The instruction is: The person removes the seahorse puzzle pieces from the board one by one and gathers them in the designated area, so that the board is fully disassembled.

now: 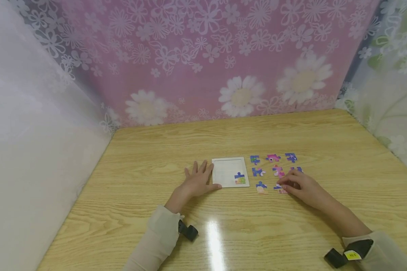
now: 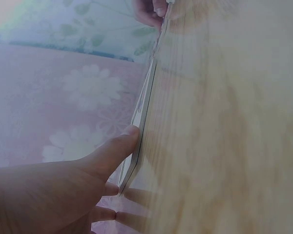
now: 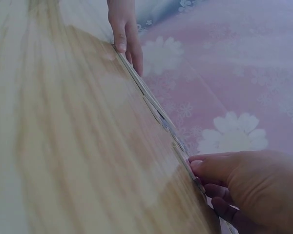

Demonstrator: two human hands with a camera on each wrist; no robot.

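A white square puzzle tray [image 1: 228, 173] lies on the table with one jigsaw piece [image 1: 239, 178], blue over green and yellow, in its lower right corner. My left hand [image 1: 197, 181] rests at the tray's left side, fingers spread and thumb on the near left corner. In the left wrist view, the thumb [image 2: 123, 144] lies along the tray's edge. At the right, my right hand [image 1: 300, 187] has thumb and index fingertips pinching a blue-and-pink puzzle piece [image 1: 280, 189] in the nearest row. The hand covers part of that piece.
Loose puzzle pieces lie in rows right of the tray, among them a pink fish piece [image 1: 273, 158], a starfish piece [image 1: 291, 157] and a blue-and-tan piece [image 1: 261, 188]. Floral curtains [image 1: 240, 94] border the wooden table [image 1: 149, 158] at the back and sides.
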